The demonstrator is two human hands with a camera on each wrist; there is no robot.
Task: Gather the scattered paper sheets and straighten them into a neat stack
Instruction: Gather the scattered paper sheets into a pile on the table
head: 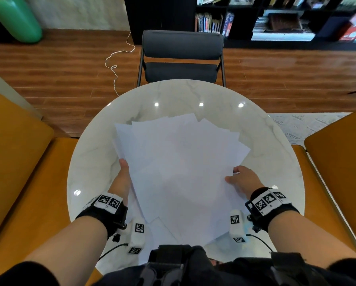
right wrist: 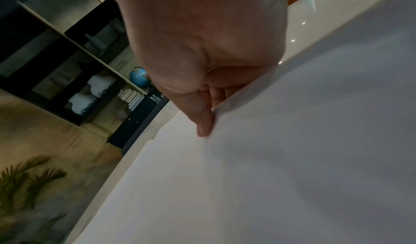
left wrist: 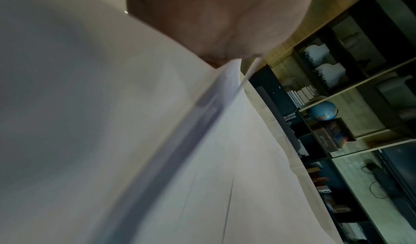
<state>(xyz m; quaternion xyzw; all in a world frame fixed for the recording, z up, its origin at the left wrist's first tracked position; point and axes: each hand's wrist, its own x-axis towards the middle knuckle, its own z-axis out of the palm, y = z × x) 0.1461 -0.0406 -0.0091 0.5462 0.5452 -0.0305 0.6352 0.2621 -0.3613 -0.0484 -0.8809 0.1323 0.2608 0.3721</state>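
Observation:
Several white paper sheets (head: 181,168) lie in a loose fan on the round marble table (head: 94,162), their corners sticking out at the far end. My left hand (head: 122,174) holds the fan's left edge, with the fingers hidden under the paper. My right hand (head: 242,178) pinches the right edge, thumb on top and fingers beneath. In the right wrist view the thumb (right wrist: 203,123) presses on the sheets (right wrist: 292,159). In the left wrist view the palm (left wrist: 213,16) meets the layered paper edge (left wrist: 202,114).
A dark padded chair (head: 182,56) stands at the table's far side. Orange seats flank it at left (head: 18,162) and right (head: 338,157). A white cable (head: 115,65) lies on the wooden floor. Bookshelves (head: 276,15) line the back wall.

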